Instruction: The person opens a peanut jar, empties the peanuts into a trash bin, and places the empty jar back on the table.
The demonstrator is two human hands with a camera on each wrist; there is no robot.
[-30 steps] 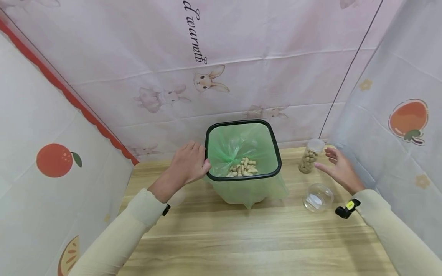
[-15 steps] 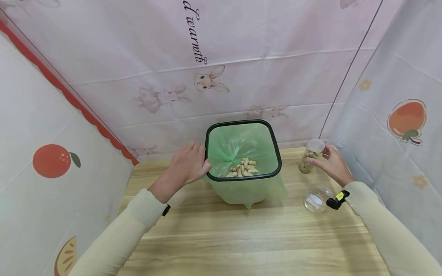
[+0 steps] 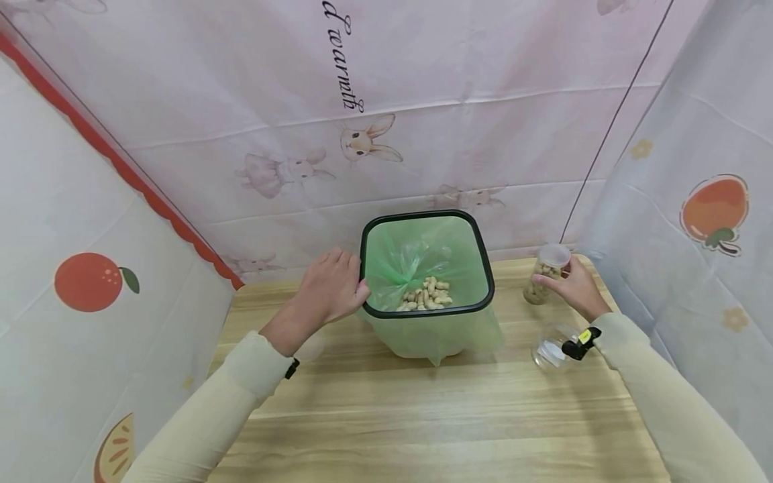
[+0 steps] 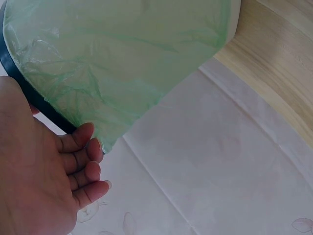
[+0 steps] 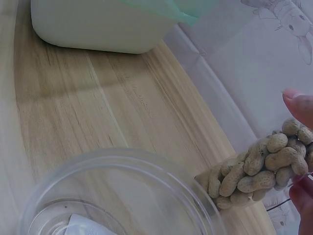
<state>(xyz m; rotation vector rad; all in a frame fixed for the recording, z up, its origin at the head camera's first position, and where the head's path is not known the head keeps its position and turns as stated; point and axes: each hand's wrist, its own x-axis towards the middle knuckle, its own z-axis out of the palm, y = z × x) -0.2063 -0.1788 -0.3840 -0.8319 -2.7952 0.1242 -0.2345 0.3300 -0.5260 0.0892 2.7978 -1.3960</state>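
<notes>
In the head view my left hand (image 3: 329,285) holds the left side of the black rim (image 3: 427,311) of a square bin lined with a green plastic bag (image 3: 447,332). The left wrist view shows its fingers (image 4: 80,161) curled over the rim and bag edge. Peanuts in shells (image 3: 427,294) lie inside the bin on the bag. At the right, my right hand (image 3: 576,290) grips a clear jar of peanuts (image 3: 536,292) with a whitish lid, its thumb across the near side. The jar stands upright on the table; the far fingers are mostly hidden.
A clear round plastic container (image 3: 548,354) with a white paper or label in it sits in front of the jar, partly behind the wrist camera. A faint round translucent piece (image 3: 311,349) lies by my left wrist. Printed cloth walls (image 3: 459,154) enclose the wooden table (image 3: 435,416).
My right hand has moved left onto the jar, and its fingers have closed around it. My left hand stays on the bin rim, and the bin has not moved.
</notes>
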